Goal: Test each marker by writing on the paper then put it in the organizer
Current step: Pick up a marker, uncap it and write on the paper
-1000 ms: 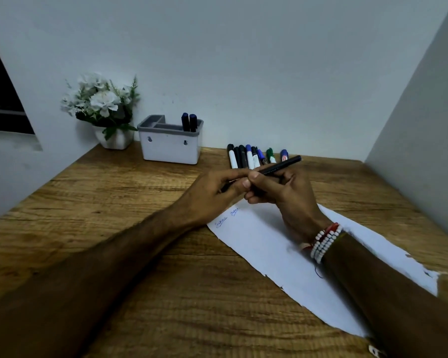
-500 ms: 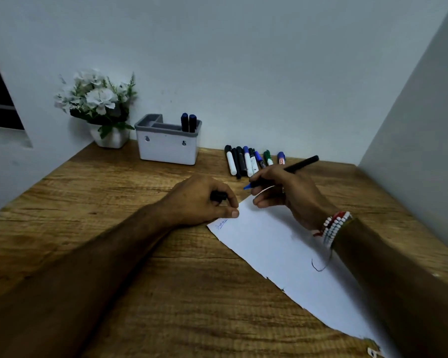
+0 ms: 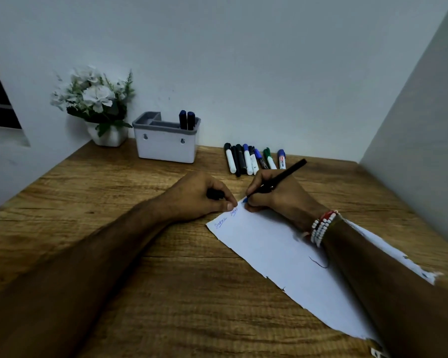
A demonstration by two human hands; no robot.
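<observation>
My right hand (image 3: 274, 196) grips a black marker (image 3: 286, 173) with a blue tip, and the tip touches the far corner of the white paper (image 3: 282, 254). Two blue scribbles sit near that corner. My left hand (image 3: 199, 197) holds the black cap (image 3: 215, 194) in its curled fingers while its thumb presses on the paper's edge. Several more markers (image 3: 251, 160) lie in a row behind my hands. The white organizer (image 3: 166, 144) with a grey rim stands further back, with two dark markers (image 3: 186, 120) upright in its right compartment.
A white pot of white flowers (image 3: 96, 104) stands in the back left corner beside the organizer. Walls close the wooden desk (image 3: 114, 215) at the back and on the right. The paper's near right end is torn.
My hands pulled the cap off the marker and moved apart. The left hand dropped to the paper's edge with the cap, and the right hand lowered the tip to the paper.
</observation>
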